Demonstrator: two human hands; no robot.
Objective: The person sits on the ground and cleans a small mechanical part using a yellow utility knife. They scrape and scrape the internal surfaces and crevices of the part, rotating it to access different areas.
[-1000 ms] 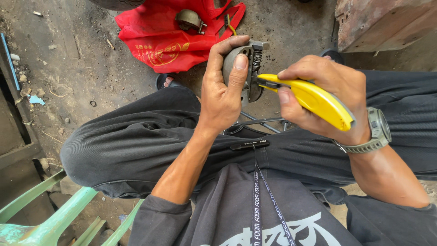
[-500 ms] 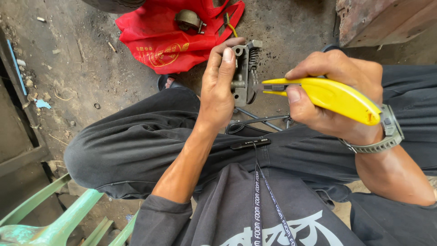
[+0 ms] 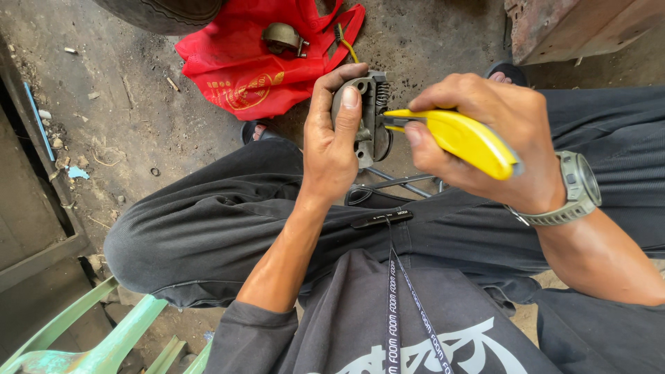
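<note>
My left hand (image 3: 334,142) grips a small grey metal part (image 3: 370,118) with a coil spring on its far side, held upright above my knees. My right hand (image 3: 485,138) is closed around the yellow handle of a hand tool (image 3: 460,135), whose tip meets the right side of the metal part. A grey watch (image 3: 571,190) sits on my right wrist. I sit with dark trousers (image 3: 228,228) spread to both sides.
A red bag (image 3: 242,62) lies on the dirt floor ahead, carrying a round metal piece (image 3: 282,38) and a yellow-handled brush (image 3: 343,38). A tyre (image 3: 163,12) sits beyond it. A green plastic chair (image 3: 90,343) is at lower left, a rusty block (image 3: 575,24) at upper right.
My left hand has turned the metal part and shifted its thumb over the front. The right hand with the yellow tool has moved in, so the tip now touches the part.
</note>
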